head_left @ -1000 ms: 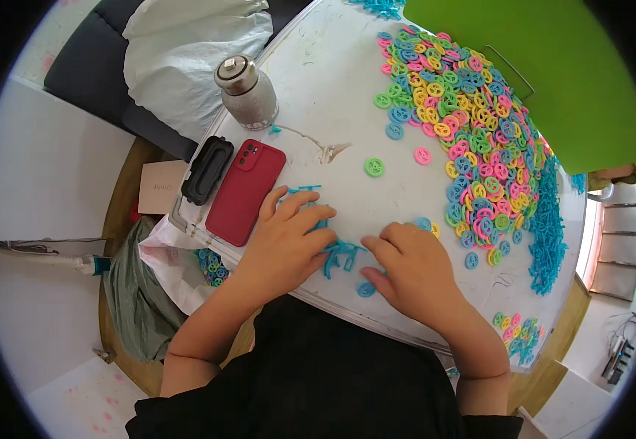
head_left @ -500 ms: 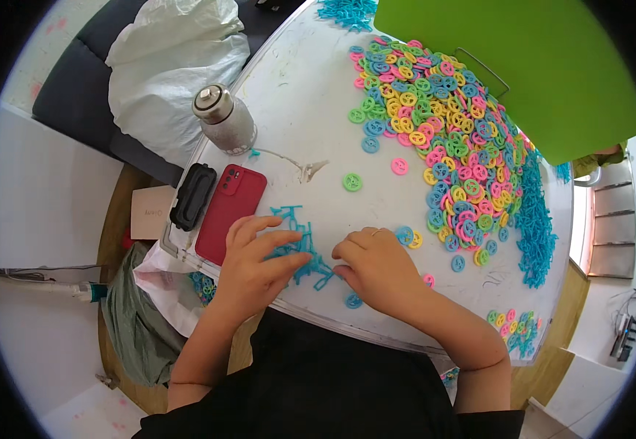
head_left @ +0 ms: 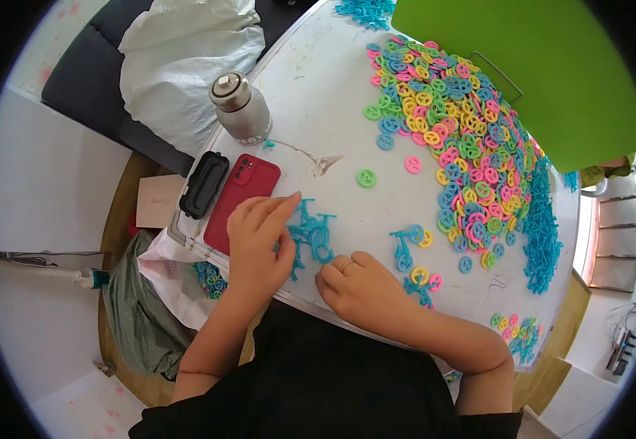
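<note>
L hand [head_left: 261, 235] loosely bent at blue frames [head_left: 316, 235] on desk [head_left: 332, 88], R hand [head_left: 362, 289] curled just beside them — can't tell if either grips. Prob. best: tease one free w/ light pinch — thin bars look snag-prone.
</note>
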`<state>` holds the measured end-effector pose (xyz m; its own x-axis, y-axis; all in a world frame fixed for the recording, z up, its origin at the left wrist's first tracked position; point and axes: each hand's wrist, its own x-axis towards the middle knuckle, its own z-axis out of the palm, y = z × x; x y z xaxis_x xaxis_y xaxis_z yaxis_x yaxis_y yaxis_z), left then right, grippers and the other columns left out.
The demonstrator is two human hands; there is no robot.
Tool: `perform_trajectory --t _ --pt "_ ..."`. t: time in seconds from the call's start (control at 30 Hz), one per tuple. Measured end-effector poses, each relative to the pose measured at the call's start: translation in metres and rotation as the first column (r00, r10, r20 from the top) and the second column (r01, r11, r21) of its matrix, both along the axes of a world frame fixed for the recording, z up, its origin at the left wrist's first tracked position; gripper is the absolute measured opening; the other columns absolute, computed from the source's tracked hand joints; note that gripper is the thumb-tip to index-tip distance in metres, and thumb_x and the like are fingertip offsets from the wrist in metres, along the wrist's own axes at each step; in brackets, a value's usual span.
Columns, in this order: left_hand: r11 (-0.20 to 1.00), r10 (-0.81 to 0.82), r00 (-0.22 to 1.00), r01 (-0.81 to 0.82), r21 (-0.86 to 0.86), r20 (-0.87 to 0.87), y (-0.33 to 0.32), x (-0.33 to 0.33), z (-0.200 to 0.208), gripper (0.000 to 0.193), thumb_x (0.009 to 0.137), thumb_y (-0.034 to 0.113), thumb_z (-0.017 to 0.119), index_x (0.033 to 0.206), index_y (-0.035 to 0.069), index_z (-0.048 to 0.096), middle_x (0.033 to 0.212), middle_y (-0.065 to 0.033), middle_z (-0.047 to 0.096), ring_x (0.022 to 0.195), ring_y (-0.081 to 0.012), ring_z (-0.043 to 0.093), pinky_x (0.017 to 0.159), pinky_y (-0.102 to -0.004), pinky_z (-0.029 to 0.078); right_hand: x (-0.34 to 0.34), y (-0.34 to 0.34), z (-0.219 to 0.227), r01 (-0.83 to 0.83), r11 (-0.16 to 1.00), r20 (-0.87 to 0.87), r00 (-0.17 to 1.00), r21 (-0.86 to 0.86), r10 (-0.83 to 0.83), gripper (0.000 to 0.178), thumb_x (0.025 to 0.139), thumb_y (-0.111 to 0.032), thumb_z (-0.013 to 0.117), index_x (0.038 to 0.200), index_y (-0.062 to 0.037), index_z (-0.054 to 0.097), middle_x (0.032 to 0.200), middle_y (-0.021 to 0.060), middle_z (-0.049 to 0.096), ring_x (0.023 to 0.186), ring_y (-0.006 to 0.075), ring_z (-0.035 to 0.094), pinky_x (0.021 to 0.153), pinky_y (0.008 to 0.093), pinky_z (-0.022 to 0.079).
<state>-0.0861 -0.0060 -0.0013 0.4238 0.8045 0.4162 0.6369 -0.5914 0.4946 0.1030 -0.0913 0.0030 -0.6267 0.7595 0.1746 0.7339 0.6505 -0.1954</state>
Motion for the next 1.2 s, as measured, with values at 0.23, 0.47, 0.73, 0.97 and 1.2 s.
perform_trajectory --t 0.23,0.47,0.73,0.97,1.2 --pt "0.980 -0.197 0.974 0.199 -0.008 0.110 0.004 -0.011 0.000 0.046 0.079 0.004 0.069 0.124 0.008 0.066 0.112 -0.0101 0.066 0.108 -0.0321 0.059 0.096 -0.0424 0.044 0.012 0.014 0.007 -0.127 0.990 -0.139 0.983 -0.056 0.119 0.011 0.078 -0.013 0.064 0.087 -0.0068 0.062 0.083 0.0041 0.055 0.079 0.0207 0.060 0.067 0.0346 0.046" --pt "0.739 -0.336 0.773 0.571 -0.358 0.538 -0.014 0.015 0.027 0.035 0.077 0.015 0.083 0.108 0.004 0.071 0.118 -0.0135 0.069 0.112 -0.0304 0.065 0.094 -0.0389 0.049 0.030 0.014 0.045 0.010 0.654 -0.576 0.463 -0.757 -0.674 0.014 0.085 -0.005 0.074 0.092 -0.0027 0.062 0.076 0.0017 0.066 0.067 0.0080 0.063 0.058 0.0242 0.049" --pt "0.693 -0.163 0.837 0.474 -0.543 0.522 -0.018 0.026 0.010 0.015 0.087 0.002 0.073 0.101 -0.001 0.069 0.095 -0.0106 0.071 0.087 -0.0172 0.070 0.077 -0.0291 0.054 0.080 0.042 0.033 0.161 0.815 -0.551 0.663 -0.556 -0.507 0.018 0.090 0.000 0.067 0.107 -0.0020 0.068 0.092 0.0035 0.066 0.079 0.0117 0.064 0.067 0.0261 0.050" --pt "0.556 -0.066 0.798 0.527 -0.642 0.598 -0.025 0.040 0.000 0.014 0.095 0.004 0.066 0.109 0.001 0.063 0.099 -0.0044 0.066 0.090 -0.0110 0.065 0.081 -0.0259 0.051 0.122 0.158 -0.018 0.375 0.888 -0.088 0.927 0.266 -0.365 0.037 0.078 0.003 0.062 0.114 -0.0035 0.067 0.104 0.0104 0.066 0.097 0.0306 0.063 0.084 0.0403 0.051" --pt "0.593 -0.039 0.810 0.490 -0.639 0.586 -0.024 0.031 -0.003 0.015 0.094 0.004 0.066 0.108 0.001 0.064 0.097 -0.0045 0.067 0.090 -0.0098 0.064 0.079 -0.0255 0.051 0.131 0.156 -0.030 0.285 0.928 0.021 0.954 0.238 -0.299 0.034 0.076 0.000 0.065 0.109 -0.0041 0.068 0.106 0.0098 0.065 0.099 0.0311 0.062 0.086 0.0408 0.052"
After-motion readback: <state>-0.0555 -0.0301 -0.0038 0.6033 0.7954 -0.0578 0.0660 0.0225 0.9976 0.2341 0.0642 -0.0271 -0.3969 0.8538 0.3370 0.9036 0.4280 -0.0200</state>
